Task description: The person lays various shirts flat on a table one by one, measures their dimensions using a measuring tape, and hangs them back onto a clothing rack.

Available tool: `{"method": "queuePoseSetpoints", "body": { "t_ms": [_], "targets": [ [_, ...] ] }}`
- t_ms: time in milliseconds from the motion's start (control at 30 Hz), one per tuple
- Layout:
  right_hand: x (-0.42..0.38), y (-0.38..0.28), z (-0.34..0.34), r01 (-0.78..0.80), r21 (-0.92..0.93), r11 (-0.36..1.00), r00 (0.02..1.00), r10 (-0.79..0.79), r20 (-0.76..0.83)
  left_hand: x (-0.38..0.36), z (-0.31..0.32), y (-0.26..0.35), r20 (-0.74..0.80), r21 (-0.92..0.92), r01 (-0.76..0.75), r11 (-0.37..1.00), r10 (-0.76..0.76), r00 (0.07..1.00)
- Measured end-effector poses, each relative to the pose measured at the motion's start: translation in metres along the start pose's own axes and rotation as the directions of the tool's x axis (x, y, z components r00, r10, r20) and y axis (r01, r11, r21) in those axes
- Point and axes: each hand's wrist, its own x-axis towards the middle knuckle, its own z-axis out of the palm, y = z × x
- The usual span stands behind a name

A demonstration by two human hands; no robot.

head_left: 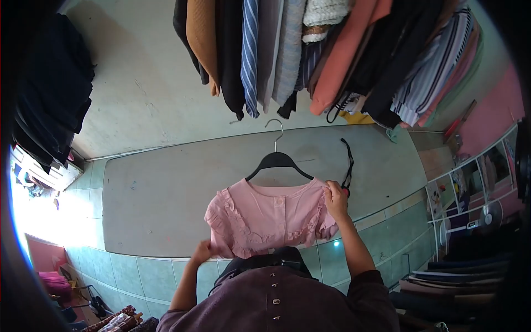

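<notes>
A pink blouse (265, 221) with ruffle trim and a buttoned front is on a black hanger (277, 160) with a metal hook. It spreads out in front of my body, over the near edge of the grey board. My right hand (336, 202) pinches the blouse at its right shoulder, close to the hanger's end. Lower down, my left hand (202, 252) is closed on the left sleeve edge. A thin black strap (349, 163) lies on the board just beyond my right hand, and a small red part shows beside my fingers.
Several garments (287, 55) hang above the far side of the grey board (160, 205). Dark clothes (52, 88) hang at the far left. On the right are a white metal rack (456, 213), a fan (491, 214) and stacked folded clothes (448, 285). Green tiles (138, 276) cover the floor.
</notes>
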Motion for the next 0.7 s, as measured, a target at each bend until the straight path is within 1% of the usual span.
{"method": "queuePoseSetpoints", "body": {
  "t_ms": [67,100,133,167,200,233,267,333,367,400,433,500,533,567,600,633,667,700],
  "targets": [
    [0.010,0.009,0.013,-0.032,-0.002,1.000,0.999,0.032,0.038,-0.020,0.010,0.016,-0.177,0.093,0.120,0.988,-0.103,0.979],
    [0.015,0.015,0.021,-0.062,-0.011,0.998,0.995,0.062,0.075,-0.022,0.016,0.009,-0.297,0.000,0.041,0.999,-0.039,0.954],
    [0.022,0.022,0.031,-0.065,-0.008,0.998,0.994,0.065,0.084,-0.015,0.015,-0.005,-0.296,-0.002,0.051,0.999,-0.049,0.954],
    [0.029,0.029,0.042,-0.075,-0.014,0.997,0.992,0.076,0.102,-0.005,0.010,-0.027,-0.546,0.097,-0.103,0.990,0.140,0.826],
    [0.037,0.036,0.053,-0.086,-0.020,0.996,0.988,0.088,0.125,-0.001,0.009,-0.037,-0.729,0.233,-0.215,0.949,0.316,0.607],
    [0.050,0.042,0.065,-0.093,-0.010,0.996,0.985,0.094,0.142,-0.005,-0.011,-0.006,-0.745,0.239,-0.113,0.964,0.257,0.616],
    [0.065,0.043,0.076,-0.097,0.019,0.995,0.985,0.093,0.147,-0.011,-0.049,0.045,-0.760,0.245,-0.010,0.969,0.199,0.618],
    [0.100,0.038,0.100,-0.095,0.083,0.992,0.988,0.084,0.129,-0.007,-0.099,0.094,-0.746,0.122,0.115,0.986,0.015,0.666],
    [0.117,0.032,0.112,-0.091,0.116,0.989,0.991,0.078,0.111,-0.001,-0.124,0.116,-0.727,0.103,0.158,0.982,-0.034,0.686],
    [0.132,0.029,0.126,-0.089,0.133,0.987,0.990,0.074,0.117,0.004,-0.138,0.126,-0.707,0.085,0.198,0.976,-0.081,0.703],
    [0.143,0.026,0.140,-0.090,0.148,0.985,0.990,0.072,0.123,0.013,-0.141,0.115,-0.705,0.087,0.203,0.975,-0.084,0.704],
    [0.151,0.025,0.166,-0.020,0.061,0.998,0.994,0.014,0.109,0.047,-0.141,0.086,-0.717,0.357,0.350,0.866,0.014,0.697],
    [0.149,0.033,0.184,-0.028,0.055,0.998,0.995,0.023,0.099,0.054,-0.127,0.091,-0.736,0.428,0.285,0.858,0.148,0.660],
    [0.144,0.045,0.203,-0.042,-0.008,0.999,0.983,0.042,0.177,0.059,-0.105,0.097,-0.739,0.500,0.219,0.838,0.281,0.612],
    [0.141,0.053,0.212,-0.055,-0.072,0.996,0.965,0.072,0.252,0.067,-0.084,0.094,-0.601,0.618,0.190,0.763,0.301,0.741],
    [0.142,0.052,0.211,-0.070,-0.083,0.994,0.966,0.088,0.242,0.074,-0.065,0.096,-0.443,0.721,0.141,0.679,0.295,0.846],
    [0.142,0.047,0.205,-0.016,-0.092,0.996,0.968,0.038,0.249,0.070,-0.053,0.127,-0.329,0.664,0.113,0.739,0.154,0.932],
    [0.140,0.043,0.197,0.040,-0.099,0.994,0.965,-0.013,0.261,0.076,-0.036,0.114,-0.349,0.615,0.093,0.783,0.165,0.923]
  ]
}}
